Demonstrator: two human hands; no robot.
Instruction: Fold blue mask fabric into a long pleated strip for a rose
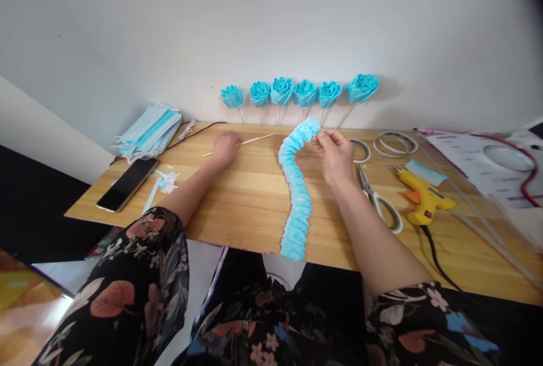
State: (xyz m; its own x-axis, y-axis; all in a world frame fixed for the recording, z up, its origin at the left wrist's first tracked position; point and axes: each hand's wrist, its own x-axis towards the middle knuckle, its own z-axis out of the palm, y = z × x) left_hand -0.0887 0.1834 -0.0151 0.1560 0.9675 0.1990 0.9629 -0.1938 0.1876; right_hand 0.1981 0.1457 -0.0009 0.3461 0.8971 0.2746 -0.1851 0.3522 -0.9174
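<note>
Blue pleated strip [299,190] curves across the middle of the bench [246,202], its upper end bending toward 1 o'clock and its lower end reaching the near edge at 6 o'clock. Taking the strip's middle as the clock's centre and the wall [297,26] as 12, the right hand [338,154] is at 2 o'clock, its grip pinching the strip's upper end between thumb and fingers. The left hand [226,148] is at 10 o'clock, low over the bench, with thin wooden sticks [257,139] showing on both sides of it; I cannot tell whether its grip is pressed together on them or only rests there.

Between 11 and 1 o'clock, 6 blue fabric roses [281,91] stand in a row on thin stems, in front of the wall. At 10 o'clock, beyond the left forearm, lies a stack of blue and white masks [148,129]; at 9 o'clock are a dark phone [128,184] and, just beside it, some pale scraps [169,183].

Rings of tape [394,154] lie at 2 o'clock. At 3 o'clock are scissors [376,199], close to the right forearm, and past them a yellow glue gun [425,201], its black cord trailing toward 4 o'clock.
</note>
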